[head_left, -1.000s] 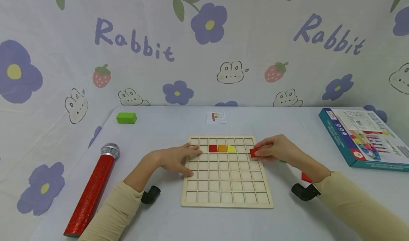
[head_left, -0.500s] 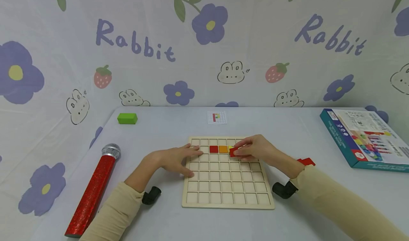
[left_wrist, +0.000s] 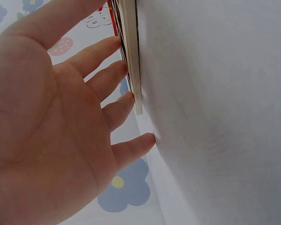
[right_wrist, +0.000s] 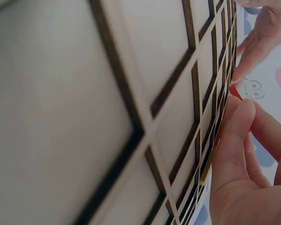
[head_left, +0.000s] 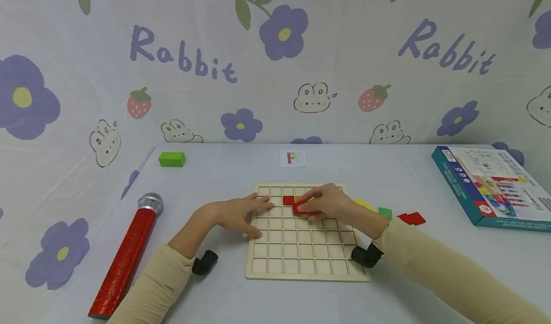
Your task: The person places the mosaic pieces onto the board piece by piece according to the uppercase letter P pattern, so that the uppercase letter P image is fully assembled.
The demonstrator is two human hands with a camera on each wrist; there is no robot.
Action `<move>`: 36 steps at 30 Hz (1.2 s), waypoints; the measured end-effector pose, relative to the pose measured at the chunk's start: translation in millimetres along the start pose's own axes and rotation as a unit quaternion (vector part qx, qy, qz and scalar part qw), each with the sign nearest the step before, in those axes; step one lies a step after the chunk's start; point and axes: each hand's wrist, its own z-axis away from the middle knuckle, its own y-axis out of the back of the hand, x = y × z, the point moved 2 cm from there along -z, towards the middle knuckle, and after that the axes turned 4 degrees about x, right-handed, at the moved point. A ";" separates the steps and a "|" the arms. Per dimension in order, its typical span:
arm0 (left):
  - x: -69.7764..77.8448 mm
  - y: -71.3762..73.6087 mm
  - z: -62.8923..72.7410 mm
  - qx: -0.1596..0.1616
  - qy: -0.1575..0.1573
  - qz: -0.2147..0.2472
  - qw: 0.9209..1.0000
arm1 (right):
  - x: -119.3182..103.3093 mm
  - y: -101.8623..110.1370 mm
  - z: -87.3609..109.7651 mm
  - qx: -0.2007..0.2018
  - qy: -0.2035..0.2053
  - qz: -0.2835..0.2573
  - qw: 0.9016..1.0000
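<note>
My right hand (head_left: 329,203) pinches a small red square tile (head_left: 297,208) between thumb and fingers, close over the wooden grid board (head_left: 301,275). In the right wrist view the thumb and fingertips meet at the red tile's edge. A darker red tile (head_left: 288,200) lies in the board's second row from the back. Just right of it a sliver of an orange tile (head_left: 298,198) shows; my right hand hides the rest of that row. My left hand (head_left: 234,215) rests at the board's left edge with fingers spread, fingertips against the rim in the left wrist view.
Yellow tiles (head_left: 363,203), a green tile (head_left: 385,213) and red tiles (head_left: 413,218) lie right of the board. Behind it is a pattern card (head_left: 292,158). A green block (head_left: 172,159) and red microphone (head_left: 125,262) are at left, a flat box (head_left: 495,185) at right.
My right hand has carried the red tile leftward from the board's right edge to just in front of the dark red and orange tiles. My left hand has stayed in place.
</note>
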 end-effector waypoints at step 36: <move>-1.7 -0.4 -0.5 -0.001 -0.008 -0.004 1.000 | -1.9 13.8 -0.2 -0.121 0.083 0.059 0.987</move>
